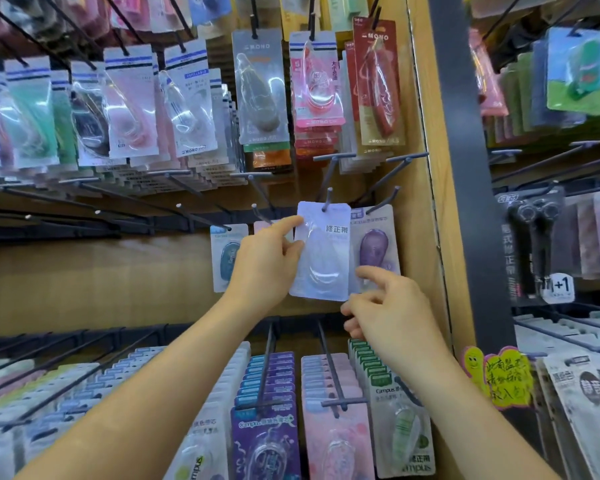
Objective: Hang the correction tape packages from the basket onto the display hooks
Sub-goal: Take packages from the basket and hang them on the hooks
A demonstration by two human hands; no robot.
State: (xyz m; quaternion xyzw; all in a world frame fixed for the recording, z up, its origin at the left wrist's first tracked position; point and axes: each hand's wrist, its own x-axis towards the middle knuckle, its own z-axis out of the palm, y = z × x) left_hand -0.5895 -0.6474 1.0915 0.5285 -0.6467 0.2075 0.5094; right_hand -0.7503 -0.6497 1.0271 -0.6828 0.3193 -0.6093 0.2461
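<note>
The pale lilac correction tape package (321,252) hangs on a display hook (327,199), between a purple package (374,244) and a blue one (226,258). The left hand (264,268) pinches its left edge, index finger stretched to the top corner. The right hand (387,308) sits at its lower right corner, fingers loosely curled; whether they grip it cannot be told.

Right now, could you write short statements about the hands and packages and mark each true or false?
1. The left hand holds the pale package at its left edge. True.
2. The pale package hangs in the top row. False: it is on a hook below the MONO packs.
3. A purple package hangs directly right of it. True.
4. The right hand is at its top edge. False: it is at the lower right corner.
</note>
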